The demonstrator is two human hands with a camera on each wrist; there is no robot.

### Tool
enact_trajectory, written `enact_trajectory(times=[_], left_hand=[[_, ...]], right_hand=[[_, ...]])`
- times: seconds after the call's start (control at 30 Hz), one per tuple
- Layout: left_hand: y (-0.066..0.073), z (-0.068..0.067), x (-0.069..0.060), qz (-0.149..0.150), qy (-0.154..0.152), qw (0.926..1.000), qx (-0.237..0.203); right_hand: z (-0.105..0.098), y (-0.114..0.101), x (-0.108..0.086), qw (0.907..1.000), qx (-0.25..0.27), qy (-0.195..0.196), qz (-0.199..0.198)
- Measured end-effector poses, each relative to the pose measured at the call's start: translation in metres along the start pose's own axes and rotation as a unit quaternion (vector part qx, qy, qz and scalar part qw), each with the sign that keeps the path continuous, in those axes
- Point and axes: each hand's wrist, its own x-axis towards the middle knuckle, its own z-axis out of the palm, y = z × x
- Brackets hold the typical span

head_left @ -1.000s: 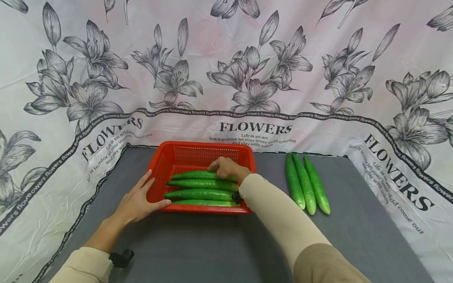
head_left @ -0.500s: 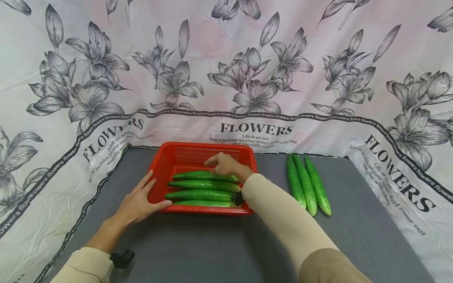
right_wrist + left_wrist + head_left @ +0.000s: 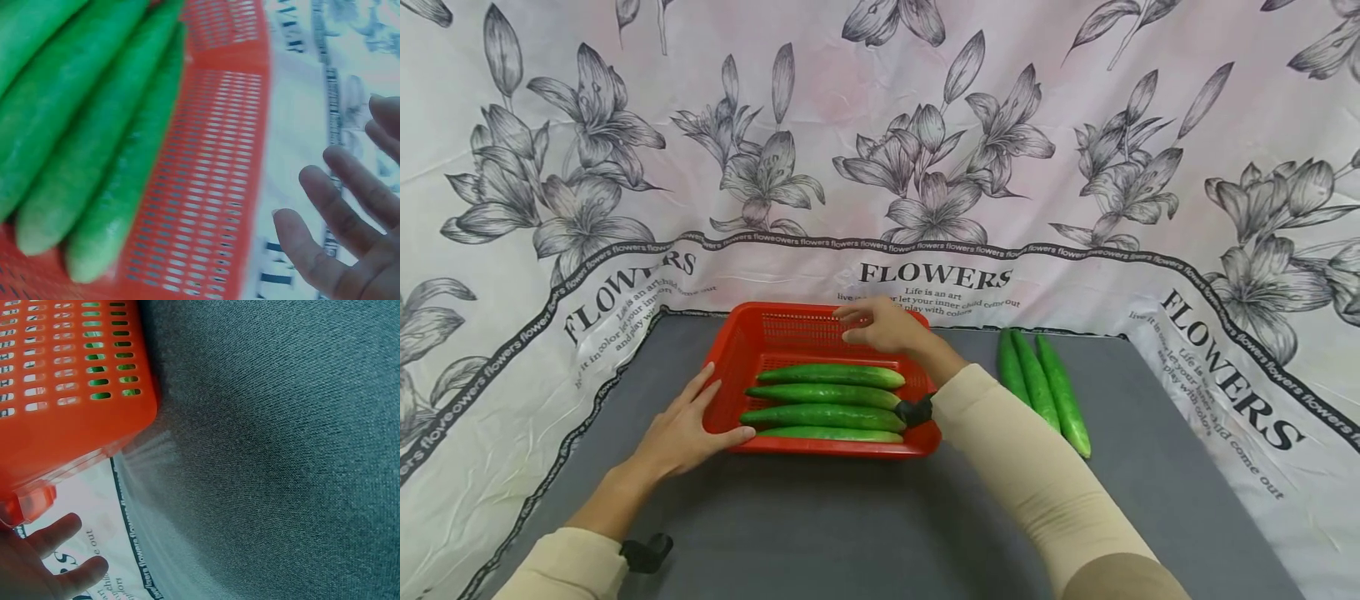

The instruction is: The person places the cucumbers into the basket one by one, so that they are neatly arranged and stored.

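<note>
Several green cucumbers lie side by side in a red plastic basket, seen up close as cucumbers in the right wrist view. My left hand rests at the basket's left side, thumb at the front corner and fingers spread along the wall. In the left wrist view, straight fingers of the left hand show below the slotted basket wall. Above the basket's back right part hovers my right hand, fingers loosely extended, holding nothing; the right wrist view shows the right hand with spread fingers.
Three more cucumbers lie together on the grey tabletop, right of the basket, partly behind my right sleeve. A white curtain printed with flowers stands behind the table and along its sides.
My right hand has lifted off the rearmost cucumber and moved up and back, its fingers spreading. That cucumber stays in the basket. My left hand keeps its place at the basket.
</note>
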Motion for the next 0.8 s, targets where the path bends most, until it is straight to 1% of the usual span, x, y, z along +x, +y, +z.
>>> enact_trajectory(times=[0.13, 0.27, 0.5, 0.7, 0.8], left_hand=[[0.001, -0.001, 0.000, 0.002, -0.002, 1.0000, 0.002], [0.001, -0.001, 0.000, 0.003, -0.002, 1.0000, 0.003], [0.001, -0.002, 0.003, 0.005, -0.002, 1.0000, 0.001], [0.002, -0.001, 0.002, 0.004, -0.006, 1.0000, 0.001], [0.003, -0.001, 0.002, 0.003, -0.007, 1.0000, 0.003]], right_hand=[[-0.016, -0.007, -0.013, 0.9996, 0.018, 0.024, -0.002], [-0.032, -0.015, -0.029, 0.9987, 0.024, 0.045, -0.003], [-0.052, -0.026, -0.058, 0.9966, 0.037, 0.073, -0.008], [-0.064, -0.021, -0.077, 0.9945, 0.031, 0.100, 0.010], [-0.071, -0.015, -0.086, 0.9928, 0.037, 0.112, 0.020]])
